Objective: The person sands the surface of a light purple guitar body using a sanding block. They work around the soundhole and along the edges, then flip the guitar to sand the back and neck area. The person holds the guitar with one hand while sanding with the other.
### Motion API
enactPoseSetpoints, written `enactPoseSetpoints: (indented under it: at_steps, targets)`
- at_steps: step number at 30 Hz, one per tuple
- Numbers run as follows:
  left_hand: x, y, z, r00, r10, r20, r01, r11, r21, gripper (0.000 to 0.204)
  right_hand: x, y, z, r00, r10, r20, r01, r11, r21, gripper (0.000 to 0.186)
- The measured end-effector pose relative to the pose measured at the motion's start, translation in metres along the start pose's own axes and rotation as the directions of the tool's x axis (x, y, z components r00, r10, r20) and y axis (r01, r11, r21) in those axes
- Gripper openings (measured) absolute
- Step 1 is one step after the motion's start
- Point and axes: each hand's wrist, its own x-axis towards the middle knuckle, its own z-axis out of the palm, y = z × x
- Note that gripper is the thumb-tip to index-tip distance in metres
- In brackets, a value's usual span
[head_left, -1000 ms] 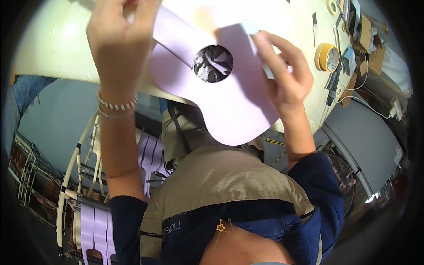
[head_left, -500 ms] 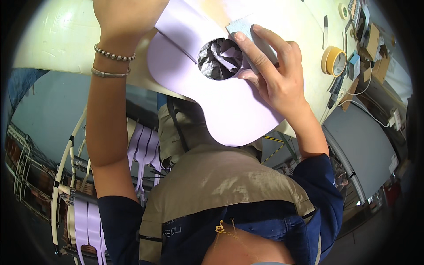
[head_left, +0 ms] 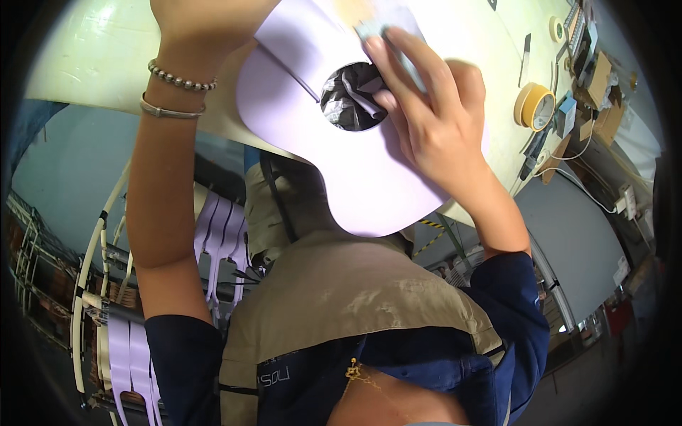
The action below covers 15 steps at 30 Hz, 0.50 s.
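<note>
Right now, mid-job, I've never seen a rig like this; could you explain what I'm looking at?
There is no machine here: these are a person's two bare hands. The view looks down from a wide fisheye camera worn on the head, so straight edges bend near the rim.

A lilac guitar body lies at the edge of a pale table, with crumpled paper inside its round hole. The right hand holds a pale blue pad over it. The left hand is at the top edge, its fingers hidden, so I cannot tell its grip. Toward the table's right lies a yellow tape roll.
</note>
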Motion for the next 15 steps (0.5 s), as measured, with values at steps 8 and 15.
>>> enactPoseSetpoints:
  at_steps: [8, 15]
  targets:
    - [-0.01, -0.015, 0.002, 0.985, -0.073, 0.159, 0.068, 0.997, 0.035, 0.018, -0.001, 0.002, 0.001, 0.999, -0.037, -0.008, 0.036, 0.997, -0.067, 0.053]
    - [-0.004, -0.003, 0.006, 0.997, -0.019, -0.074, 0.015, 0.998, -0.062, 0.01, 0.012, 0.011, -0.014, 0.992, 0.124, -0.003, -0.124, 0.992, 0.036, 0.044]
